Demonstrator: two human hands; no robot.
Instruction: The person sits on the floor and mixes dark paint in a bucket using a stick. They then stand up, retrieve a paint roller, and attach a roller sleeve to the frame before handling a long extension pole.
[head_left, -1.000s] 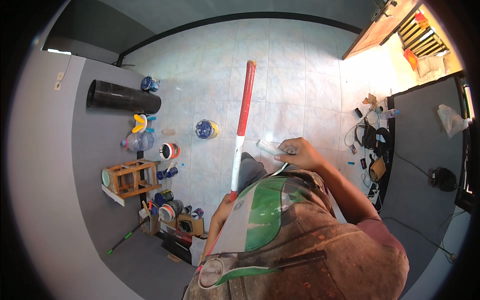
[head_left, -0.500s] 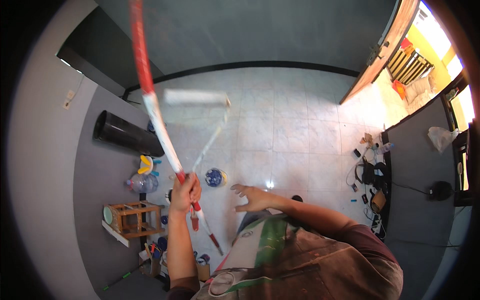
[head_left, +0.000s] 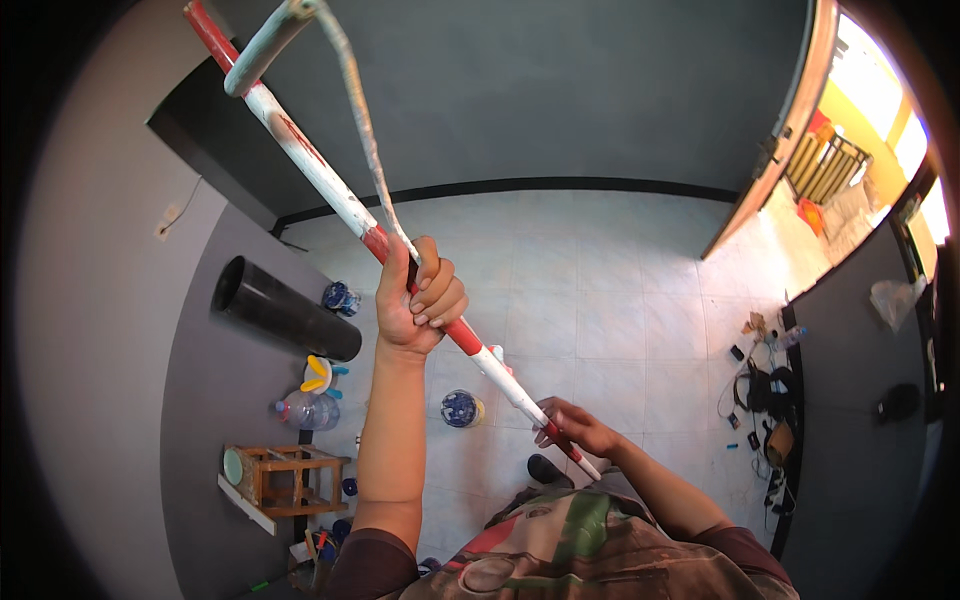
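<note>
My left hand [head_left: 420,300] is closed around a long red-and-white pole [head_left: 320,185], which slants from upper left to lower right. The same grip takes in a paint roller, whose bent wire frame [head_left: 362,115] rises from the fist. Its pale, paint-stained roller sleeve [head_left: 268,48] crosses in front of the pole's upper part. At the pole's lower end, my right hand [head_left: 585,430] has its fingers curled over the red section. Below the pole, on the tiled floor, stands a tub with blue-stained contents [head_left: 461,408].
Along the left wall are a black tube [head_left: 290,310], a blue-stained pail [head_left: 341,298], a clear water jug [head_left: 310,409] and a wooden stool [head_left: 295,478]. Cables and bags [head_left: 765,390] lie at the right wall. A wooden door [head_left: 765,165] stands ajar at the far right.
The pole has tilted, its top swinging left and its lower end right. The roller has risen with my left hand. My right hand, apart from the pole before, now holds its lower end.
</note>
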